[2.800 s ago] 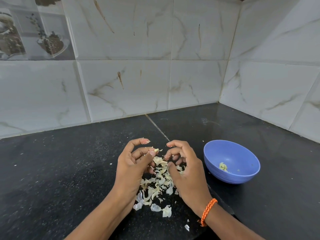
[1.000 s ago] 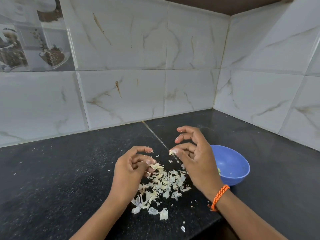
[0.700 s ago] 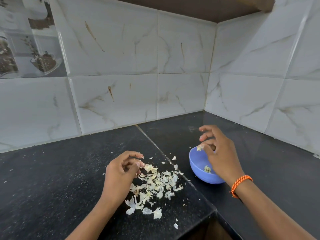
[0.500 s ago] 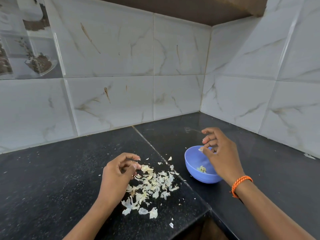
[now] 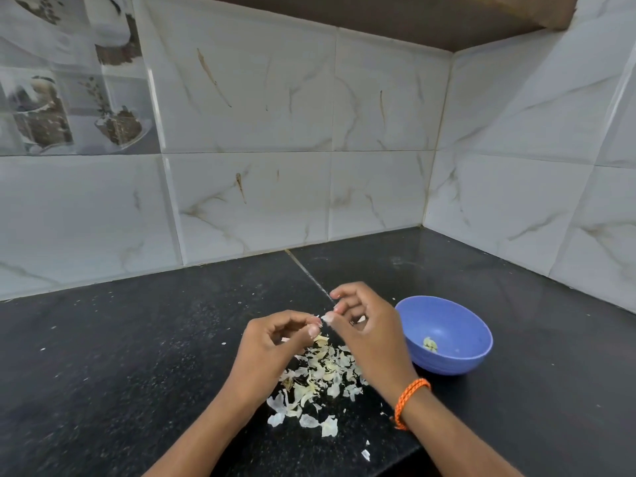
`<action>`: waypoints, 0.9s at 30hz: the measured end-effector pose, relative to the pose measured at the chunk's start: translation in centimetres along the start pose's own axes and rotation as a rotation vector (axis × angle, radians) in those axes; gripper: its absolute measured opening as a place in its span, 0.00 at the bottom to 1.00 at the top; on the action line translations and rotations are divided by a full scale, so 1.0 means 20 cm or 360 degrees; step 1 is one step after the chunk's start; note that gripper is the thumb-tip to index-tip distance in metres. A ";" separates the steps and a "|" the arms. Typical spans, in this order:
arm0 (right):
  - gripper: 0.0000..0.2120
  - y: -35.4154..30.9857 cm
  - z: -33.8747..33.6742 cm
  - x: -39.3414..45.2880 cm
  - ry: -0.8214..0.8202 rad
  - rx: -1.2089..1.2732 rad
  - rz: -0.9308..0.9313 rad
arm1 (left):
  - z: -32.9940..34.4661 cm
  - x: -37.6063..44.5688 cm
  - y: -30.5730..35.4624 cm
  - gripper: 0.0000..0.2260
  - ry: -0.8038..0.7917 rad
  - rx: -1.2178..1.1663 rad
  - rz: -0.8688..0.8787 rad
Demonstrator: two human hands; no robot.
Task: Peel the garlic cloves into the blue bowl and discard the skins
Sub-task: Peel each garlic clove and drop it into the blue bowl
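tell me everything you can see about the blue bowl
The round, smooth blue bowl, plastic by its look, stands upright on the black speckled stone countertop, near the tiled corner. It is wide and shallow, with a plain rim and faint ridges low on its outer wall. Inside, near the bottom, lies a small heap of pale yellowish peeled garlic pieces; the rest of the interior is bare. The right hand overlaps its left rim in this view; whether it touches cannot be told.

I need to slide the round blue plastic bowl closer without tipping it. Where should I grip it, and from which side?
Probably pinch the round blue plastic bowl at its left rim, nearest the right hand. It sits upright with an open, thin lip, and the peeled garlic lies low inside, clear of that rim.
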State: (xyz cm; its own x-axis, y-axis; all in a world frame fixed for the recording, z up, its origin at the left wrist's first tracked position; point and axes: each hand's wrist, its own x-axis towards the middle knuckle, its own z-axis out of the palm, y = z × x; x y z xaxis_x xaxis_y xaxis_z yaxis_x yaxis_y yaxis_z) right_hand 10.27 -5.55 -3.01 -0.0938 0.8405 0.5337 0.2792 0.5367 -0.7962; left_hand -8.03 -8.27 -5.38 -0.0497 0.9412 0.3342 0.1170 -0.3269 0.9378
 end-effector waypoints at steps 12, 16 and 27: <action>0.07 0.10 0.07 -0.04 -0.0152 -0.0070 -0.0033 | -0.02 0.03 -0.05 0.03 0.0139 0.0012 -0.0060; 0.07 0.13 0.01 -0.04 -0.0178 -0.0152 -0.0086 | -0.03 0.05 -0.08 0.08 0.0141 0.0248 -0.0027; 0.07 0.19 0.01 -0.04 -0.0179 -0.0399 -0.0227 | -0.02 0.03 -0.06 0.11 0.0335 0.0786 0.0107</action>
State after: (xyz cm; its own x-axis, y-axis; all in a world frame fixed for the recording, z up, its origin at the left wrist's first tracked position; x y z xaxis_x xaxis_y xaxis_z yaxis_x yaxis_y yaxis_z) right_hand 11.24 -4.20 -6.49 -0.2504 0.7683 0.5891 0.4815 0.6267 -0.6127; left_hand -8.61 -7.24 -6.33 -0.2179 0.8655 0.4511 0.5766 -0.2587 0.7750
